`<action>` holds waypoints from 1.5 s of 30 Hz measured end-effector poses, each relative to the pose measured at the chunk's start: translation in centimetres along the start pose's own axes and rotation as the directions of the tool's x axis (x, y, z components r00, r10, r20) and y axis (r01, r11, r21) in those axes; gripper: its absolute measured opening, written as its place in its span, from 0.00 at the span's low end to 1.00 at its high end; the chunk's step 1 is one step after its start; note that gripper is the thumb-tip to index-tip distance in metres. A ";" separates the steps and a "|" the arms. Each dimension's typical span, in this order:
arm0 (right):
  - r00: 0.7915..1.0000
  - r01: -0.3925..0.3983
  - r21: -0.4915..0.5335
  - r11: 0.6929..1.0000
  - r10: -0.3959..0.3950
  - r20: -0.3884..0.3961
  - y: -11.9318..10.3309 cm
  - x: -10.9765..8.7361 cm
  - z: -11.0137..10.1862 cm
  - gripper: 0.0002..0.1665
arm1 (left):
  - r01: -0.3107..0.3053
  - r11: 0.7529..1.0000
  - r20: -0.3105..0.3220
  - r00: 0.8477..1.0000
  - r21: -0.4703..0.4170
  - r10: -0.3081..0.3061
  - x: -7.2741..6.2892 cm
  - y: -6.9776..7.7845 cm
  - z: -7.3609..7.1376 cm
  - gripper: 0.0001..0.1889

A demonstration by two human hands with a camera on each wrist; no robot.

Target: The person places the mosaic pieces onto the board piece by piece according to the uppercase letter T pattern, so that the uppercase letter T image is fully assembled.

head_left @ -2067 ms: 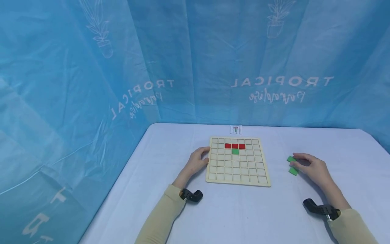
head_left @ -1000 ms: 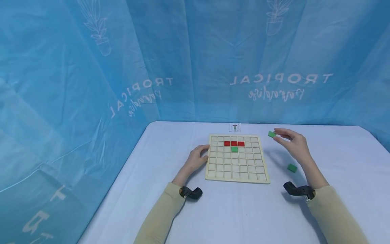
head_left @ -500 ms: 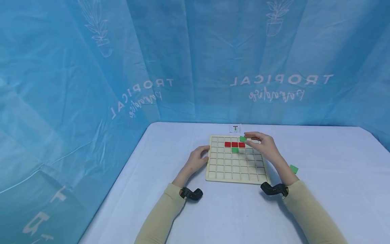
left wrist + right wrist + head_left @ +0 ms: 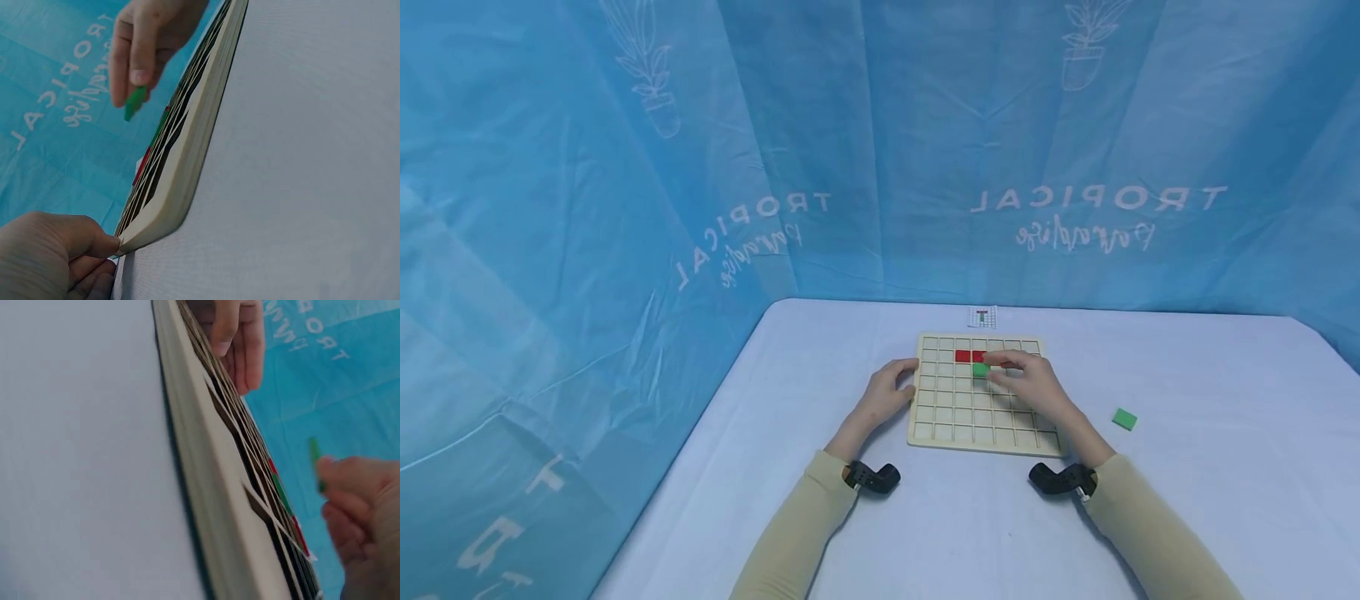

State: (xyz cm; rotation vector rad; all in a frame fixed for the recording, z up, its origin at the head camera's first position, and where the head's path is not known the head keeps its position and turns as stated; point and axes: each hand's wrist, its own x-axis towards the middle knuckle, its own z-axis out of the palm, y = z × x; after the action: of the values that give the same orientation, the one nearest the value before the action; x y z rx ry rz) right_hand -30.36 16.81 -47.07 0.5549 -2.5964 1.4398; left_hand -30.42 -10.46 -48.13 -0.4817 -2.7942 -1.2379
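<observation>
A pale wooden grid board lies on the table with red tiles in an upper row. My left hand holds the board's left edge, thumb and fingers right at the rim. Over the board, my right hand pinches a small green tile between thumb and fingertips. The left wrist view shows that tile tilted and raised above the grid. Below the red row sits another green tile, overlapped by the held one in the head view. Right-hand fingers partly cover the red row's right end.
A loose green tile lies on the white tablecloth right of the board. Behind the board is a small printed card with a T pattern in red and green. Blue curtains hang behind and to the left.
My right hand took a green tile from the two on the right, lifted it, and carried it left over the board, then lower toward the red row. The left hand has stayed at the board's edge.
</observation>
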 end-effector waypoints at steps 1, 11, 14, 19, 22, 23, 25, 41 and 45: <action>1.000 -0.002 -0.010 1.000 0.002 0.007 0.2 -0.1 0.2 0.20 | 0.003 1.000 0.000 1.000 0.000 -0.003 0.0 0.0 0.0 0.25; 0.995 0.098 -0.129 0.987 -0.094 0.041 1.2 -0.4 0.9 0.19 | 0.022 1.000 0.008 1.000 0.008 -0.022 0.1 0.0 0.0 0.24; 0.991 0.131 -0.147 0.980 -0.126 0.042 1.2 -0.5 0.9 0.19 | 0.019 1.000 0.005 1.000 0.005 -0.019 0.0 0.0 0.0 0.24; 0.992 0.126 -0.141 0.982 -0.121 0.041 1.2 -0.6 0.9 0.21 | 0.018 1.000 0.012 1.000 0.003 -0.018 -0.1 0.0 -0.1 0.25; 0.993 0.120 -0.133 0.984 -0.116 0.032 1.2 -0.6 0.9 0.20 | 0.011 1.000 0.016 1.000 0.007 -0.011 -0.1 0.0 -0.1 0.25; 0.992 0.125 -0.135 0.983 -0.123 0.030 1.1 -0.5 0.9 0.20 | 0.008 1.000 0.013 1.000 0.005 -0.008 0.0 0.1 -0.2 0.24; 0.993 0.120 -0.140 0.983 -0.118 0.023 1.0 -0.5 0.9 0.19 | 0.004 1.000 0.008 1.000 -0.002 -0.004 -0.1 0.1 -0.2 0.24; 0.987 -0.095 -0.013 0.995 0.093 -0.129 -3.9 -3.0 -10.1 0.33 | 0.010 1.000 0.009 1.000 -0.004 -0.010 -0.1 0.0 -0.1 0.25; 0.974 -0.168 -0.085 0.982 0.152 -0.171 -2.7 -6.1 -12.2 0.36 | 0.013 1.000 0.012 1.000 -0.007 -0.013 0.0 0.0 -0.1 0.25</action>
State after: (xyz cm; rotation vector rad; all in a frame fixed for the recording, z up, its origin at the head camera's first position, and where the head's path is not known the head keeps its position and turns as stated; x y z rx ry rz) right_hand -24.61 27.31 -40.01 0.2089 -2.6135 1.3274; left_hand -30.39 -10.51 -48.05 -0.4736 -2.8080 -1.2518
